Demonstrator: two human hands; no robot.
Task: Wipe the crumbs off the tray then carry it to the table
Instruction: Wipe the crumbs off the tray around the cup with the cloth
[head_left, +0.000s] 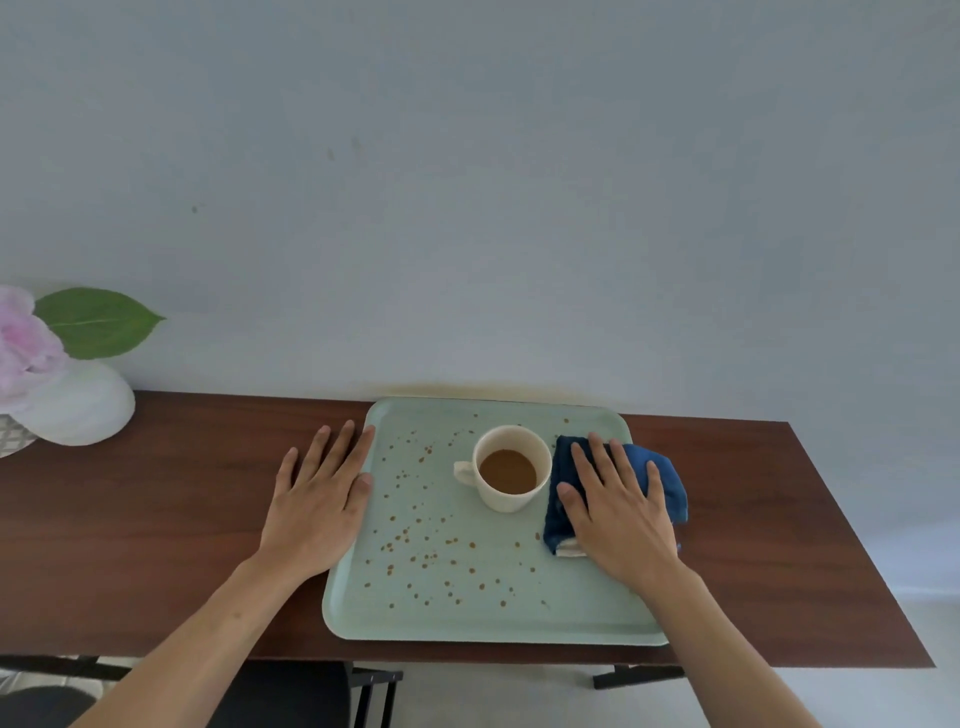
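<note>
A pale green tray (415, 621) lies on a dark wooden table (156, 519), scattered with several brown crumbs (415, 540). On the tray stands a cream cup (511, 496) of brown liquid. To its right lies a folded blue cloth (563, 483), partly over the tray's right edge. My right hand (621, 512) presses flat on the cloth with straight fingers. My left hand (319, 499) lies flat on the table with its thumb and forefinger against the tray's left rim.
A vase with pink and white flowers and a green leaf (57, 364) stands at the table's far left. A plain wall rises right behind the table. Black chair parts (291, 691) show under the table's near edge.
</note>
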